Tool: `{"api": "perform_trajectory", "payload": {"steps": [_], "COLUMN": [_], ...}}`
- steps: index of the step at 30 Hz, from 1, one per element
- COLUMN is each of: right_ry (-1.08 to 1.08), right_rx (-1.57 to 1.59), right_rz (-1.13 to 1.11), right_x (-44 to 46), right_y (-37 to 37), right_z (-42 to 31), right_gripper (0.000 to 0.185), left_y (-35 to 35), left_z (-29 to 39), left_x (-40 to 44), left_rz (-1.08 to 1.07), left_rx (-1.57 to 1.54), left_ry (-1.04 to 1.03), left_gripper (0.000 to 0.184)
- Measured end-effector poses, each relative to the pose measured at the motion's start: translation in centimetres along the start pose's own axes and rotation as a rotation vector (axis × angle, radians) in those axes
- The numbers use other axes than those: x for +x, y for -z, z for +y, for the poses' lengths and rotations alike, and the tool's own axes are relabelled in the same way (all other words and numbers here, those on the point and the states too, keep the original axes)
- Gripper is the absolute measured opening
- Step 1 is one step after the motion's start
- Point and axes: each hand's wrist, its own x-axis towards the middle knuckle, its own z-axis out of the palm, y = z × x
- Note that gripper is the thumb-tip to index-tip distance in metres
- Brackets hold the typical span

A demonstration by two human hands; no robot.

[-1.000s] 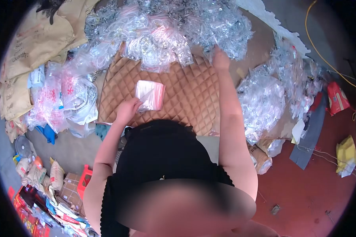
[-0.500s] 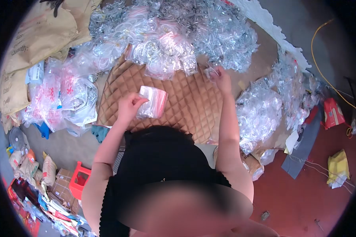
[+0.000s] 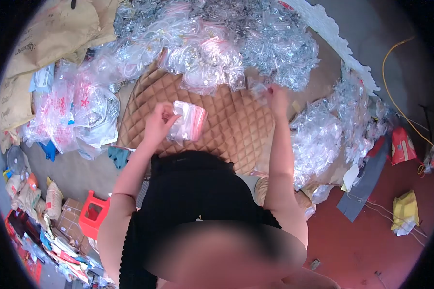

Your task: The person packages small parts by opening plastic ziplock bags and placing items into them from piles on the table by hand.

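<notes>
A stack of clear zip-lock bags [image 3: 194, 123] with red-pink strips lies on the brown quilted mat [image 3: 231, 137]. My left hand [image 3: 160, 120] is at the stack's left edge, thumb and fingers pinched on the upper left of the bags. Farther right, at the mat's far edge, my right hand [image 3: 278, 101] is closed on a small clear plastic bag [image 3: 259, 89]. Whatever is inside that bag is too small to make out. Just beyond it begins a large heap of filled clear bags [image 3: 275, 53].
More bagged pieces [image 3: 318, 139] are piled on the right. White and pink plastic bags [image 3: 82, 111] and brown paper sacks [image 3: 58, 36] are on the left. A red stool [image 3: 94, 214] stands at the lower left, and a yellow bag [image 3: 405, 212] lies on the red floor.
The view has shifted slightly. My right hand has moved a little right and nearer me with the small bag. My left hand has risen slightly along the stack's edge.
</notes>
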Motion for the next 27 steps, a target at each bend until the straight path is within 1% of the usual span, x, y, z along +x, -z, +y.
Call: {"api": "perform_trajectory", "payload": {"steps": [1,3,4,6,7,9,10,12,13,14,15,16,18,19,21,22,23,24,25,26,27], "right_ry": [-0.110,-0.161,-0.158,0.173,0.179,0.265,0.275,0.085,0.131,0.178,0.239,0.301,0.390,0.439,0.494,0.551,0.604,0.606,0.568,0.527,0.525], "right_rx": [0.225,0.252,0.249,0.004,0.001,0.099,0.096,0.296,0.244,0.192,0.174,0.159,0.014,-0.005,-0.015,-0.176,-0.337,-0.330,-0.400,-0.471,-0.467], "right_rz": [-0.052,-0.156,-0.153,-0.073,-0.073,-0.042,-0.043,-0.056,-0.053,-0.051,0.049,0.152,0.217,0.250,0.286,0.294,0.303,0.304,0.265,0.224,0.219], "right_x": [-1.1,-3.4,-4.5,-6.0,-5.5,-3.7,-2.0,2.3,4.9,7.7,10.4,13.1,19.2,21.6,25.2,26.4,27.3,27.4,27.0,26.6,26.6], "right_y": [0.0,-3.4,-4.0,-4.6,-5.4,-6.6,-5.8,-1.5,-0.4,0.4,0.3,-0.3,-1.9,-3.0,-5.3,-6.5,-7.4,-7.3,-6.7,-6.5,-6.8], "right_z": [-0.6,0.8,0.6,0.1,0.9,2.1,1.1,-3.6,-5.2,-6.6,-8.4,-10.3,-13.3,-14.8,-17.2,-18.0,-18.4,-18.9,-19.8,-20.3,-19.7], "right_gripper": [0.022,0.023,0.023,0.020,0.020,0.020,0.020,0.020,0.022,0.025,0.030,0.035,0.044,0.047,0.050,0.050,0.049,0.049,0.049,0.048,0.048], "left_y": [0.1,0.5,0.6,1.0,1.1,1.5,1.8,2.4,2.3,1.9,1.6,1.6,1.9,1.8,1.5,1.1,0.7,0.6,0.5,0.7,0.8], "left_z": [-0.3,-0.9,-0.6,0.5,0.2,-0.5,-0.4,0.1,0.1,0.0,0.0,0.7,2.5,2.5,1.7,0.7,-0.6,-1.2,-0.4,0.2,0.6], "left_x": [0.1,0.6,0.7,0.9,1.2,1.7,1.9,2.3,2.5,2.7,2.8,2.7,2.1,2.1,2.2,2.2,2.1,2.0,2.0,2.0,2.2], "left_rz": [0.003,0.048,0.050,0.225,0.231,0.173,0.183,0.097,0.102,0.054,0.007,0.015,-0.307,-0.299,-0.384,-0.378,-0.334,-0.292,-0.244,-0.245,-0.213], "left_rx": [-0.006,0.146,0.143,0.653,0.652,0.528,0.526,0.569,0.569,0.570,0.573,0.576,0.419,0.424,0.402,0.406,0.342,0.278,0.239,0.244,0.258], "left_ry": [0.002,-0.193,-0.195,-0.515,-0.512,-0.537,-0.533,-0.598,-0.596,-0.571,-0.541,-0.536,-0.083,-0.077,-0.075,-0.072,-0.186,-0.298,-0.274,-0.268,-0.318], "left_gripper": [0.017,0.015,0.015,0.011,0.011,0.013,0.013,0.027,0.027,0.036,0.045,0.045,0.056,0.056,0.046,0.046,0.039,0.032,0.018,0.018,0.017]}}
